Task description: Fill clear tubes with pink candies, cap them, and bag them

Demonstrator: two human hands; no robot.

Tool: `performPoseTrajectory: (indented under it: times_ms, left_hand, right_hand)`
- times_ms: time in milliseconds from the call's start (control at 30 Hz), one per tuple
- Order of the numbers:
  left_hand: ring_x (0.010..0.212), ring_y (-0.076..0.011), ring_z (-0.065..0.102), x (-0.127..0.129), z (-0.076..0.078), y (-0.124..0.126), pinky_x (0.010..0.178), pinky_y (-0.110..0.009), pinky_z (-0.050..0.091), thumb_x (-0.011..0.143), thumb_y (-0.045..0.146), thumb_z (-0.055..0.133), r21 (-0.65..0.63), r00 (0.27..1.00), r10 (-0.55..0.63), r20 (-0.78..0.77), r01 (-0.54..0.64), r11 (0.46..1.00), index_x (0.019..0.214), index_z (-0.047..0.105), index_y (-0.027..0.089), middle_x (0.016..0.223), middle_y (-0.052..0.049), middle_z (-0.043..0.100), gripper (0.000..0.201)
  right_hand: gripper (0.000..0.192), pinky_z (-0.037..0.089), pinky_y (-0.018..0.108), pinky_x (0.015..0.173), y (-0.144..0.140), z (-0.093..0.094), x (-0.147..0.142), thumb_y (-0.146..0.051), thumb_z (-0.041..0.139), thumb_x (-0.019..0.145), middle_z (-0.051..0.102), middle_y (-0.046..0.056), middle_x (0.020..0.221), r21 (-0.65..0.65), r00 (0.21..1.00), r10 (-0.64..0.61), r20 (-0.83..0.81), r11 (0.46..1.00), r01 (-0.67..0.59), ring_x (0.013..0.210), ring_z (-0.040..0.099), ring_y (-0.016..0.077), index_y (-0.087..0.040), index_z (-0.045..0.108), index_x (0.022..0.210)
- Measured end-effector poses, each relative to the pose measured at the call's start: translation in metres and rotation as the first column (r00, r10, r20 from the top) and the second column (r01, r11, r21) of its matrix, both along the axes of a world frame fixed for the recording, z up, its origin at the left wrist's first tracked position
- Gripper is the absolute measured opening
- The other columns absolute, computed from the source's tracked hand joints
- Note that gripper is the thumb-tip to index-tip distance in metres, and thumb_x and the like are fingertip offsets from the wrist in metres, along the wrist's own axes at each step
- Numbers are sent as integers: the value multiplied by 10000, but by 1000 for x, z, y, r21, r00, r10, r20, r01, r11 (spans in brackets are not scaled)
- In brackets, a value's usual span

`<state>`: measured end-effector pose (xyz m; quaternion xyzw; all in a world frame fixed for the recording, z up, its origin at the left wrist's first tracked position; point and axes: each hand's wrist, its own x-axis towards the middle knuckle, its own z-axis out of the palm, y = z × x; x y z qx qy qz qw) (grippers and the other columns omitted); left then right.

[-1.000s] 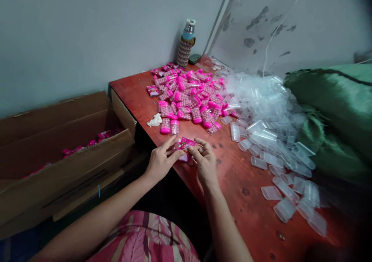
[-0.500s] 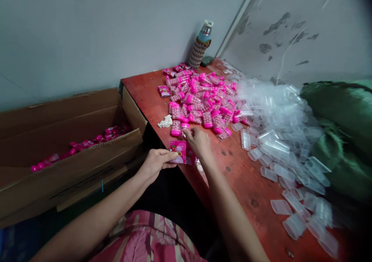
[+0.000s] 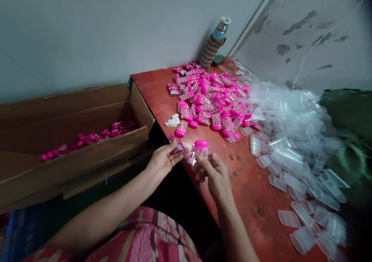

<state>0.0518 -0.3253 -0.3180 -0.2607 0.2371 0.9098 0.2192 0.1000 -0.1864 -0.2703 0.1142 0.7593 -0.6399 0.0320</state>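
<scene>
My left hand (image 3: 163, 159) pinches a pink printed sleeve (image 3: 176, 143) between thumb and fingers. Close beside it, my right hand (image 3: 214, 176) grips a small clear candy container (image 3: 201, 149) filled with pink balls, its pink cap upward. Container and sleeve are held over the table's front edge, near each other; whether they touch I cannot tell. Just beyond the hands lie a capped candy container (image 3: 181, 128), a loose pink cap (image 3: 193, 124) and a crumpled white scrap (image 3: 173, 120).
Filled pink-capped containers (image 3: 215, 99) pile up on the red table (image 3: 247, 184). Empty clear containers (image 3: 293, 145) spread to the right, beside a green sack (image 3: 348, 122). At left stands a cardboard box (image 3: 110, 153) with pink packs inside. A bottle in a knitted cover (image 3: 213, 47) is by the wall.
My right hand has picked up a filled candy container from the table and brought it toward me. The sleeve in my left hand has tilted. The view has turned slightly left.
</scene>
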Motion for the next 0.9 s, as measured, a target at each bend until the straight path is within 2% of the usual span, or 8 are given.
performPoseTrajectory:
  times_ms: [133,333,433,567,667,800,900]
  left_hand:
    - [646,-168,643,4,3,13,613,-268,541,714,144,637,61,998,33,-45,-30,998,754,588,95,682,-69,660,80]
    - [579,-122,607,12,13,25,538,-217,514,649,196,703,72,992,-5,-129,14,997,711,583,96,665,-40,640,168]
    - [556,-116,591,16,17,30,516,-209,497,638,217,711,26,976,-48,-212,55,998,700,580,84,632,-37,624,197]
    - [473,-108,547,19,19,34,426,-198,443,651,268,695,-78,938,-122,-323,102,992,658,560,85,552,-25,587,227]
    - [450,-96,524,18,20,35,418,-193,423,642,269,700,-144,909,-176,-377,130,981,665,558,95,545,-11,576,226]
    - [491,-91,539,14,20,35,474,-194,446,641,248,700,-159,888,-241,-391,192,968,722,584,91,595,-18,594,211]
    - [504,-113,559,12,20,34,469,-210,452,643,257,696,-169,875,-300,-381,253,953,685,583,86,588,-31,598,209]
  right_hand:
    - [254,332,149,354,-17,-11,30,-400,537,783,572,-19,576,-40,999,-27,31,999,28,391,478,70,-174,482,884]
    - [256,335,146,345,-24,-18,31,-404,538,781,539,-31,574,-33,990,-139,-4,990,138,387,463,61,-170,488,871]
    - [254,336,146,347,-21,-19,31,-402,536,783,542,-30,585,-51,988,-152,-18,987,151,392,466,61,-172,488,879]
    - [226,323,143,351,-14,-22,31,-382,521,799,557,-28,583,-128,995,-90,-46,988,84,394,465,60,-178,478,887]
    - [205,310,141,352,-11,-25,30,-365,521,803,554,-32,580,-166,995,-74,-64,984,62,392,455,56,-180,469,875]
    - [196,327,149,372,-8,-29,30,-349,534,797,534,-40,588,-132,991,-95,-95,988,82,408,453,55,-184,473,884]
    - [195,340,153,391,-6,-31,31,-344,541,793,527,-39,606,-77,989,-102,-110,993,94,434,459,56,-186,481,890]
